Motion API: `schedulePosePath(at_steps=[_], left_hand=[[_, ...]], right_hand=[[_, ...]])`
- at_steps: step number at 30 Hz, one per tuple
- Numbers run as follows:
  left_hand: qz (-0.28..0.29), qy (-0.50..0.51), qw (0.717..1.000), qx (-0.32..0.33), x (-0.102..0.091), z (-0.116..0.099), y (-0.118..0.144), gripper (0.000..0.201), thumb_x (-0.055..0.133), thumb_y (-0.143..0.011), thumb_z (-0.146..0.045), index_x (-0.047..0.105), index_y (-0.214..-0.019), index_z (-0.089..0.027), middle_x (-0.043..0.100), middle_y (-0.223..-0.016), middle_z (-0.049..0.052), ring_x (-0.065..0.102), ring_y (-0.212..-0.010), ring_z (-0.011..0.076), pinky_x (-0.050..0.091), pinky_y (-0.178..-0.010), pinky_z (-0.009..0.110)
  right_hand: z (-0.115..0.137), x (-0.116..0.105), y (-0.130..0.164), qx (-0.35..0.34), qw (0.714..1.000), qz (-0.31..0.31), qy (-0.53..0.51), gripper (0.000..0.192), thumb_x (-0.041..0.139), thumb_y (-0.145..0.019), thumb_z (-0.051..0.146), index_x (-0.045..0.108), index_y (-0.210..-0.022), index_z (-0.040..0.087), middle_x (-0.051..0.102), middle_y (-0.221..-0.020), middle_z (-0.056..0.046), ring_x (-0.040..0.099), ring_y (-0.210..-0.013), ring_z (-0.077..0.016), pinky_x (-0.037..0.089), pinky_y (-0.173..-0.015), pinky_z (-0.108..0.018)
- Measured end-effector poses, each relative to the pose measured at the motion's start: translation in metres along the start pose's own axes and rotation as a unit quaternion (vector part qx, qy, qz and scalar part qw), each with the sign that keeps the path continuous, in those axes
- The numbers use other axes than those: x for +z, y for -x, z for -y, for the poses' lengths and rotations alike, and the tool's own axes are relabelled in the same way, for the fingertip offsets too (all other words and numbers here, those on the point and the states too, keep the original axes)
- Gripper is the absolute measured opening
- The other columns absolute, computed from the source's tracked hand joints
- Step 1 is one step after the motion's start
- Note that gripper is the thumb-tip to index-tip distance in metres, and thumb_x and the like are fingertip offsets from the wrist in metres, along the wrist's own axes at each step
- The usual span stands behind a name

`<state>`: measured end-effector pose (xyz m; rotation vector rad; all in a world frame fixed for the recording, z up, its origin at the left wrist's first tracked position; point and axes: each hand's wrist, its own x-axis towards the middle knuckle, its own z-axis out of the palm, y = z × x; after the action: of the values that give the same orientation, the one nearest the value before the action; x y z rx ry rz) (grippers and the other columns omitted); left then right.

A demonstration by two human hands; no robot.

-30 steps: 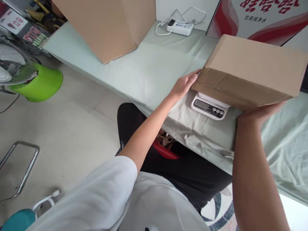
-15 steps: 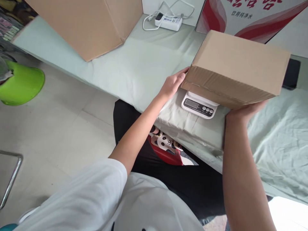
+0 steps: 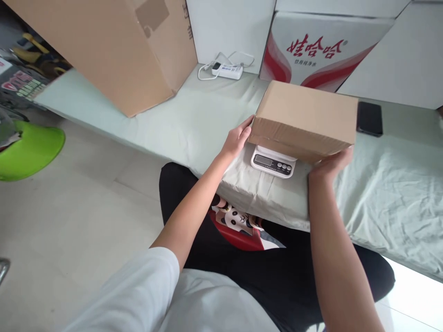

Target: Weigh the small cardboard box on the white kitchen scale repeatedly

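Observation:
A closed brown cardboard box [image 3: 308, 113] is held between my two hands above a small white kitchen scale [image 3: 273, 162]. Whether it rests on the weighing plate I cannot tell, since the box covers most of it. The scale's grey display and several round buttons show below the box's near side. My left hand [image 3: 238, 138] is against the box's left end, its fingers partly hidden behind the edge. My right hand [image 3: 332, 162] supports the box's lower right corner from beneath, palm upward, the fingers mostly covered.
A black phone [image 3: 369, 118] lies right of the box on the pale green cloth [image 3: 391, 184]. Behind stand a white-and-red printed carton [image 3: 311, 55] and a white power strip [image 3: 226, 70] with cable. A large cardboard box [image 3: 114, 55] stands at left; a green stool [image 3: 32, 150] is on the floor.
My view has tilted up and shifted, showing more of the back cartons. The box has come lower toward the scale, with both hands still on it.

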<state>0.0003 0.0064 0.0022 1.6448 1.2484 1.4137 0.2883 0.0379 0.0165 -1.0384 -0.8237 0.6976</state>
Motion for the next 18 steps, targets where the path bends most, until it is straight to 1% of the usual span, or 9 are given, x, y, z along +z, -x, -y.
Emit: schedulePosePath(at_steps=[1,3,5,8,10,12,14,16,18], left_hand=[[-0.007,0.004,1.0,0.004,0.001,-0.004,0.002,0.096,0.036,-0.098,-0.095,0.06,-0.164,-0.03,0.062,-0.174,0.006,0.055,-0.165,0.034,0.045,-0.136,0.047],[-0.011,0.016,1.0,0.007,0.002,-0.01,0.005,0.094,0.037,-0.099,-0.093,0.059,-0.165,-0.03,0.058,-0.176,0.005,0.051,-0.168,0.0328,0.043,-0.138,0.045],[0.004,0.03,1.0,0.0,0.004,-0.015,0.009,0.092,0.039,-0.1,-0.09,0.059,-0.166,-0.029,0.059,-0.176,0.005,0.05,-0.169,0.0328,0.043,-0.139,0.045],[0.028,0.053,0.998,-0.009,0.005,-0.024,0.011,0.094,0.04,-0.099,-0.091,0.059,-0.166,-0.027,0.062,-0.173,0.007,0.051,-0.168,0.0349,0.042,-0.14,0.047],[0.027,0.068,0.997,-0.004,0.004,-0.03,0.005,0.096,0.039,-0.099,-0.092,0.059,-0.166,-0.026,0.063,-0.172,0.007,0.049,-0.17,0.0353,0.041,-0.141,0.047],[0.016,0.076,0.997,0.009,0.001,-0.036,-0.011,0.097,0.037,-0.099,-0.093,0.058,-0.167,-0.027,0.062,-0.173,0.006,0.045,-0.172,0.0347,0.041,-0.141,0.046],[0.004,0.078,0.997,0.021,0.0,-0.037,-0.035,0.095,0.037,-0.099,-0.092,0.057,-0.167,-0.029,0.062,-0.174,0.006,0.042,-0.174,0.0343,0.04,-0.142,0.047],[-0.01,0.084,0.996,0.034,0.004,-0.03,-0.063,0.094,0.038,-0.099,-0.092,0.057,-0.166,-0.03,0.061,-0.174,0.006,0.042,-0.174,0.0343,0.039,-0.142,0.048],[-0.022,0.097,0.994,0.037,0.012,-0.014,-0.087,0.093,0.04,-0.098,-0.092,0.059,-0.164,-0.029,0.061,-0.174,0.008,0.045,-0.172,0.0341,0.039,-0.142,0.048]], right_hand=[[0.004,-0.002,0.006,-0.033,0.999,-0.022,0.015,0.027,0.045,-0.1,0.044,0.061,-0.097,0.023,0.059,-0.095,-0.001,0.063,-0.095,-0.0166,0.055,-0.099,-0.031],[0.01,-0.007,0.016,-0.067,0.997,-0.045,0.013,0.038,0.047,-0.101,0.051,0.069,-0.108,0.021,0.066,-0.103,-0.004,0.067,-0.096,-0.0191,0.056,-0.098,-0.036],[0.012,-0.01,0.024,-0.064,0.998,-0.001,-0.005,0.048,0.043,-0.103,0.057,0.071,-0.122,0.023,0.073,-0.12,-0.007,0.072,-0.113,-0.0236,0.056,-0.112,-0.043],[0.016,-0.01,0.026,-0.069,0.993,0.089,-0.024,0.056,0.042,-0.102,0.068,0.071,-0.129,0.029,0.075,-0.135,-0.008,0.066,-0.144,-0.0298,0.037,-0.14,-0.055],[0.02,-0.005,0.019,-0.085,0.989,0.118,-0.023,0.059,0.047,-0.098,0.074,0.071,-0.132,0.033,0.075,-0.139,-0.007,0.061,-0.153,-0.0322,0.028,-0.146,-0.059],[0.025,0.003,0.004,-0.115,0.983,0.14,-0.022,0.06,0.05,-0.096,0.076,0.07,-0.138,0.038,0.073,-0.144,-0.007,0.058,-0.158,-0.0339,0.029,-0.146,-0.062],[0.027,0.015,-0.017,-0.149,0.976,0.159,-0.023,0.063,0.052,-0.096,0.077,0.066,-0.145,0.041,0.069,-0.151,-0.006,0.054,-0.162,-0.0345,0.032,-0.145,-0.064],[0.022,0.028,-0.038,-0.183,0.967,0.175,-0.008,0.07,0.056,-0.095,0.078,0.059,-0.156,0.042,0.063,-0.161,-0.004,0.048,-0.166,-0.0341,0.032,-0.145,-0.064],[0.009,0.038,-0.056,-0.203,0.962,0.183,0.016,0.082,0.057,-0.095,0.081,0.049,-0.166,0.042,0.051,-0.174,-0.002,0.04,-0.172,-0.0337,0.025,-0.148,-0.061]])
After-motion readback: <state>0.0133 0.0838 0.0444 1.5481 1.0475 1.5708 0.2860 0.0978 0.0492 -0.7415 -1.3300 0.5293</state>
